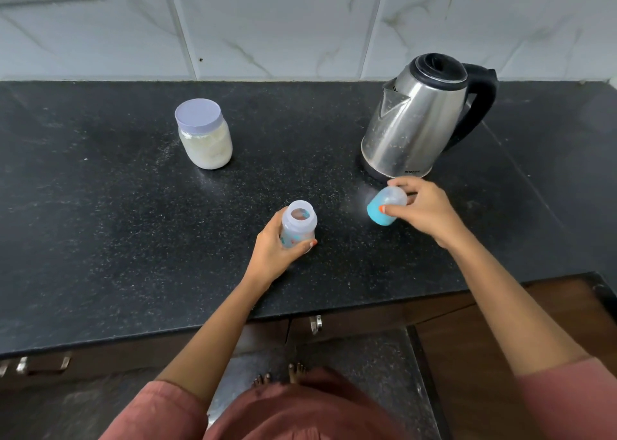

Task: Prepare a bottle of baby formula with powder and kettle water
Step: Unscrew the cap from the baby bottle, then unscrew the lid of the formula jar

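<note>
**Bottle uncapped, jar shut**

At the left, a clear jar of pale powder with a lilac screw lid (204,135) stood closed on the black speckled stone counter (100,222), well apart from both hands. The left hand (273,252) was curled round a small clear plastic baby bottle (298,223), upright and open-mouthed near the counter's front. The right hand (425,212) pinched the blue collar with its clear domed cap (386,210), tilted; whether it touched the counter could not be told. Just behind stood a stainless steel kettle with black lid and handle (420,119).

The bottle looked light and narrow-mouthed, so a poured stream could miss and splash the gripping fingers, or tip the bottle if the grip loosened. The cap, laid open side down, might pick up grit. It also occupied the hand nearest the kettle. No scoop was visible.
</note>
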`<move>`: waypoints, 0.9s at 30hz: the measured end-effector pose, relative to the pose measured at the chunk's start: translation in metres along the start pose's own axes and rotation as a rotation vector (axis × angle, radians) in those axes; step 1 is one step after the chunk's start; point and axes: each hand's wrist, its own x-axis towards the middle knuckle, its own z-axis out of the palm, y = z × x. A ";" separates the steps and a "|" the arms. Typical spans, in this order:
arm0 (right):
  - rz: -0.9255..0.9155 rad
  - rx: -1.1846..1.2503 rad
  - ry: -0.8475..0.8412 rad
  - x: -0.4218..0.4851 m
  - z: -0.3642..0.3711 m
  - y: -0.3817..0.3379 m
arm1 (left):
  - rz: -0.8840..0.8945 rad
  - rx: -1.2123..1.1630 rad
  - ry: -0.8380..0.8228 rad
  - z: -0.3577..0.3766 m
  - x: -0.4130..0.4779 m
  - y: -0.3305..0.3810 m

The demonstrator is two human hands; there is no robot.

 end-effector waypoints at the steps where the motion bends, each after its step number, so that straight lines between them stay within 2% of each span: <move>1: -0.007 -0.052 0.014 0.001 0.006 0.008 | -0.001 0.001 -0.002 0.000 0.000 -0.001; 5: -0.059 -0.210 -0.005 0.003 0.026 0.029 | 0.005 0.010 -0.001 -0.001 0.001 -0.005; 14: -0.094 -0.330 -0.086 0.009 0.033 0.038 | 0.021 0.049 -0.023 -0.018 -0.003 -0.018; 20: -0.262 -0.118 -0.071 0.024 0.033 0.001 | 0.016 0.092 0.027 -0.036 -0.013 -0.022; 27: -0.344 0.032 -0.264 0.065 0.072 -0.070 | -0.018 0.033 0.304 -0.064 0.012 -0.018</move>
